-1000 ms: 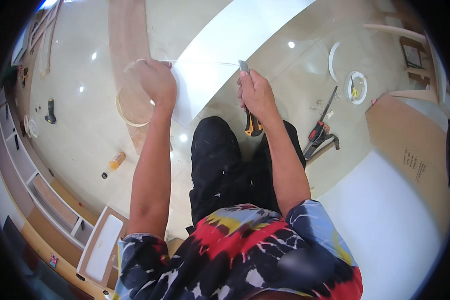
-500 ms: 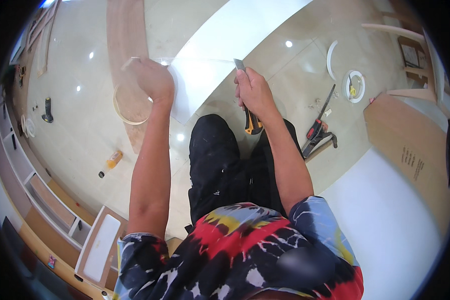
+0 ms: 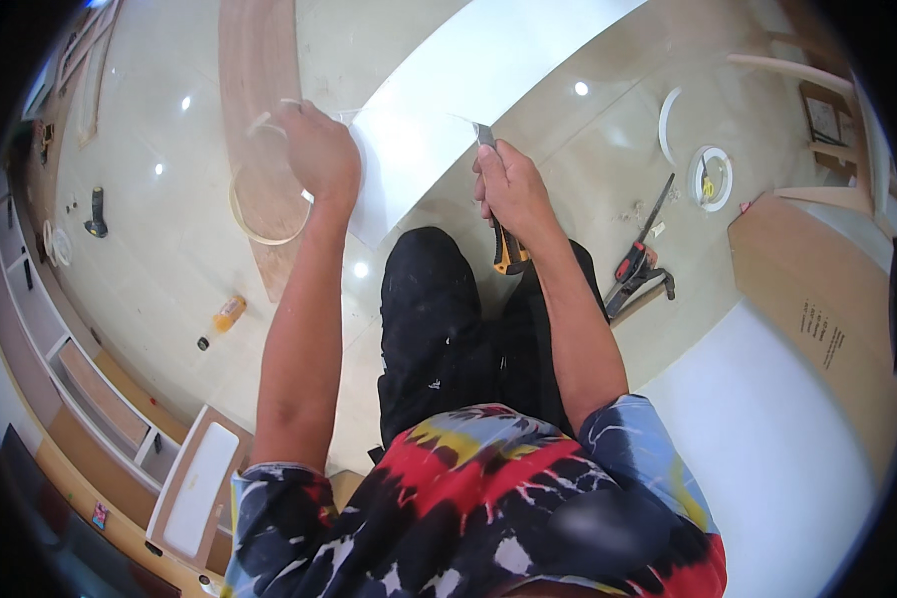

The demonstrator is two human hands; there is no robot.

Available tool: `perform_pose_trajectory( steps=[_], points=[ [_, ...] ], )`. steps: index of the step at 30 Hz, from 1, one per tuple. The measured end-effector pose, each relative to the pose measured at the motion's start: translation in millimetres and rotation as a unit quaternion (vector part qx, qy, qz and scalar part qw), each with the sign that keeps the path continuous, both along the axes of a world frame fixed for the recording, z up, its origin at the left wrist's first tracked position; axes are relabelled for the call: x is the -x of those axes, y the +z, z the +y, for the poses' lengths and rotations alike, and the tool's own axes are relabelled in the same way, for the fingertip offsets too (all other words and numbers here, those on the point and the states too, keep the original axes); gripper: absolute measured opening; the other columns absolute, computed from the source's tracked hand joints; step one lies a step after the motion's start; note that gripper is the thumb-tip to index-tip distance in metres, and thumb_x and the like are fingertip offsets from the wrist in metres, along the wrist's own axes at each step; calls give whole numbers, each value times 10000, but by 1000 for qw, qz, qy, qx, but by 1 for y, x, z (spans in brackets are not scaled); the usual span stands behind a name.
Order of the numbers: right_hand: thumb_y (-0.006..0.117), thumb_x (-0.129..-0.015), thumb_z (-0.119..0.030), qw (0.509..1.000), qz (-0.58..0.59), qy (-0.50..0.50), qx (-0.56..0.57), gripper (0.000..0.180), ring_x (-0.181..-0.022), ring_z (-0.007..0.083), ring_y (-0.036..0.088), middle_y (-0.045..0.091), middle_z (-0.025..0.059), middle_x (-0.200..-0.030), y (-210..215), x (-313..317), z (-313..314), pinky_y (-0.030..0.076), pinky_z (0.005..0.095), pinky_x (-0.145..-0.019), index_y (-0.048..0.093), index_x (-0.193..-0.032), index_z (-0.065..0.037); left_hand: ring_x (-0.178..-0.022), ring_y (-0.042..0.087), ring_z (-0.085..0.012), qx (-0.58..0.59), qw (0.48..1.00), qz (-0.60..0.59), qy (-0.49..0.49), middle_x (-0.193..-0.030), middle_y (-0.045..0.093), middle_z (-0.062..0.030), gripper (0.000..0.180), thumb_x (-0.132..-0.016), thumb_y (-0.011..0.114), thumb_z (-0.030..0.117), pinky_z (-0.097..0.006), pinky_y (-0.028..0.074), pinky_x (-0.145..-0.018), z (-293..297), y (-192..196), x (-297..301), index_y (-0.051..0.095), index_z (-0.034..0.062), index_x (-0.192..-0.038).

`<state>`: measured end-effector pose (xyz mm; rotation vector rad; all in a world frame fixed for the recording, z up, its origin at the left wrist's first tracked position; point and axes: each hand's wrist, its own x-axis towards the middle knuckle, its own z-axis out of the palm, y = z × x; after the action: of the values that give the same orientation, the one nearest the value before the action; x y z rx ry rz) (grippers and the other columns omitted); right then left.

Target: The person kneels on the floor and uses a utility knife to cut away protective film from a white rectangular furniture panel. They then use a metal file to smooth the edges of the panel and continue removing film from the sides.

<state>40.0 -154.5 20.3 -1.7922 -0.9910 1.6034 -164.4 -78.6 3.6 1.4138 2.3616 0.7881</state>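
Note:
My left hand (image 3: 324, 154) is closed around a thin pale strip, its edges blurred near the fingertips. Just below that hand shows a pale looped band (image 3: 254, 239); whether it hangs from the hand or lies on the wooden board (image 3: 259, 60) I cannot tell. In my right hand (image 3: 513, 189) is a yellow and black utility knife (image 3: 511, 254), its blade out and pointing away from me. A fine light strand shows by the blade tip, and a short one beside the left hand. Beyond both hands lies a long white panel (image 3: 439, 90).
On the tiled floor at right are a red and black handsaw (image 3: 633, 261), a hammer (image 3: 668, 284) and a white tape roll (image 3: 725, 179) with yellow-handled scissors. Left lie an orange bottle (image 3: 229, 314) and a dark-handled tool (image 3: 96, 214). Cardboard (image 3: 817, 269) leans at right.
The light strand that stretched from my left hand to the knife blade no longer visibly spans the gap. Both hands have shifted slightly to the right in the picture.

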Motion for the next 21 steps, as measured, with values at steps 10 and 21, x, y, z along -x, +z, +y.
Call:
perform_pose_trajectory(
  steps=[10, 21],
  points=[
    [444, -1060, -324, 999, 15, 17, -24, 362, -464, 116, 522, 536, 51, -618, -5, 7, 5, 434, 283, -431, 526, -895, -13, -950, 632, -485, 9, 999, 29, -18, -1060, 641, -270, 232, -1046, 407, 213, -539, 489, -814, 2, -6, 0, 477, -3, -1095],
    [466, -1042, -285, 999, 21, -9, -32, 342, -478, 167, 583, 545, 73, -561, -8, 14, 0, 463, 333, -478, 533, -857, -6, -953, 633, -479, 66, 998, 13, -18, -1025, 649, -280, 235, -1049, 395, 217, -540, 489, -812, 7, 6, -5, 477, 6, -1111]
  ],
)
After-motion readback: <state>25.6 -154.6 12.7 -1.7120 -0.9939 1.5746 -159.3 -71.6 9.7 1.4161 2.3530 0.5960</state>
